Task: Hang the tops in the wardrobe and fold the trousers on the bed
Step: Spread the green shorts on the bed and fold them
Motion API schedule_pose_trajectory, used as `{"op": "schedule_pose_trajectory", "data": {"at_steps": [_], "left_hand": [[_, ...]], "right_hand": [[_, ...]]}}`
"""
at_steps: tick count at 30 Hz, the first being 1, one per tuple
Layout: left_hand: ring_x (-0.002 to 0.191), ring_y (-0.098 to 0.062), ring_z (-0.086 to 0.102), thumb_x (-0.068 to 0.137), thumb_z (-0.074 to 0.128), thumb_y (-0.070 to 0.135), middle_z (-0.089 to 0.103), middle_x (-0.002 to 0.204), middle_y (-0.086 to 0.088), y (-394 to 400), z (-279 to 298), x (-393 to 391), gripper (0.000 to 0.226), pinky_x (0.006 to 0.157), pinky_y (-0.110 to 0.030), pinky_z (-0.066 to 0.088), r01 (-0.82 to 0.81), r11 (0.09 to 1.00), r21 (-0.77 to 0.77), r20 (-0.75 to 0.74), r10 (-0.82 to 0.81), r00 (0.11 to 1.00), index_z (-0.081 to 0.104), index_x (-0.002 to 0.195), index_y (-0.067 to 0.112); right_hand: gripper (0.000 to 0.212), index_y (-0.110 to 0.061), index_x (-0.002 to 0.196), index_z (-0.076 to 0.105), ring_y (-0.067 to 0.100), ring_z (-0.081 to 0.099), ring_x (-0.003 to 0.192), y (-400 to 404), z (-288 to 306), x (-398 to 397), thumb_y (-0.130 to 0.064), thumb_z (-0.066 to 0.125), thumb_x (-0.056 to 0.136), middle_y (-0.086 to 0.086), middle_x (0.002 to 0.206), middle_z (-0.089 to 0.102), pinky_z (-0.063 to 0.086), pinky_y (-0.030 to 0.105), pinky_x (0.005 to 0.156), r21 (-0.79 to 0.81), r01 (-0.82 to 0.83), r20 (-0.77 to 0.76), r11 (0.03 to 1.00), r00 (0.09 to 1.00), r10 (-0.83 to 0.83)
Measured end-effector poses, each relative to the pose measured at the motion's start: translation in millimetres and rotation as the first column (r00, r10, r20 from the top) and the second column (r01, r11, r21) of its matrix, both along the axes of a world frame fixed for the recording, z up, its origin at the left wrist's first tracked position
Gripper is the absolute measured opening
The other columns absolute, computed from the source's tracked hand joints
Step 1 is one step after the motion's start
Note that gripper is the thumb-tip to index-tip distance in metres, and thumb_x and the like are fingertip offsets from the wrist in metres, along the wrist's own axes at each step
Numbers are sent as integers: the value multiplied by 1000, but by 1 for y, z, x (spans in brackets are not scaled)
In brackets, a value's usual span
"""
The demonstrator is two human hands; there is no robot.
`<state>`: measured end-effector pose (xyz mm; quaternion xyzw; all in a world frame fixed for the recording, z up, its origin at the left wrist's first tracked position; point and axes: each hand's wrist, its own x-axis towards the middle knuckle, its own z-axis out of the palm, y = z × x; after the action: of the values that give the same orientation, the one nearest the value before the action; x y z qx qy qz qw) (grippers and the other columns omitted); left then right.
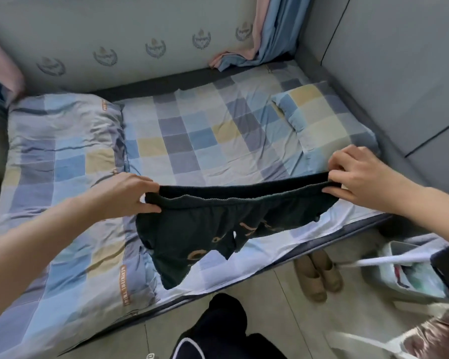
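Now my left hand (130, 195) and right hand (358, 174) each pinch one end of the waistband of the dark trousers (218, 224), hanging at centre frame above the bed (192, 141). I should lower them flat, legs aligned, before folding.

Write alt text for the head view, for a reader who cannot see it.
Two bare hands, the left hand and the right hand, hold dark green fabric shorts with orange markings stretched by the waistband above a bed with a blue, grey and yellow checked sheet. A pair of tan slippers sits on the floor beside it.
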<state>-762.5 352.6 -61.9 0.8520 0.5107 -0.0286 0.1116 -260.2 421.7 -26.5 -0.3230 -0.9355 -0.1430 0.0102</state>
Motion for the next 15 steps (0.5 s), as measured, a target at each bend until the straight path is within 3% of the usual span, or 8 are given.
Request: {"op": "schedule_pose_trajectory", "data": {"at_steps": [3,5,8,10,13,15], "left_hand": [[50,-25,60,69,88,17,63,63,-2,23,3,-14,21,45,-27,42,-108,944,312,126,72,989,69,73,9],[49,-26,58,70,87,15,61,62,-1,29,5,-11,23,45,-27,42,-176,912,370,171,119,978,65,70,8],[51,-28,54,77,82,25,57,69,-4,43,0,-11,31,47,-30,43,-253,892,376,251,164,954,59,69,6],[53,-30,55,88,72,23,59,78,-8,49,-6,-11,28,48,-32,45,-183,894,409,232,92,968,60,71,4],[64,-27,59,93,51,23,61,82,-9,49,-18,-19,29,59,-35,55,117,894,432,-4,-128,992,64,72,7],[69,-24,60,96,45,24,62,85,-5,42,-22,-22,31,65,-35,56,224,916,333,-63,-216,974,66,76,12]], "right_hand": [[32,-5,69,68,36,60,90,32,-2,-22,-34,77,76,14,93,65,48,45,75,-102,63,-14,993,998,-65],[27,-3,70,67,31,61,75,43,-8,-32,-28,74,80,10,76,64,51,43,68,-201,40,-44,979,998,-50],[22,-3,72,64,24,54,64,66,-14,-44,-19,74,82,5,69,57,48,38,63,-367,124,-267,922,935,-233],[17,-4,77,65,19,53,66,79,-17,-47,-17,76,79,4,73,58,47,33,65,-376,95,-341,922,911,-233],[15,-4,79,65,21,53,73,91,-21,-46,-15,76,77,6,79,57,50,34,69,-329,-140,-233,934,970,63],[18,-6,75,62,22,52,73,94,-23,-41,-17,76,77,6,81,55,49,32,67,-357,-225,-174,907,970,172]]}}
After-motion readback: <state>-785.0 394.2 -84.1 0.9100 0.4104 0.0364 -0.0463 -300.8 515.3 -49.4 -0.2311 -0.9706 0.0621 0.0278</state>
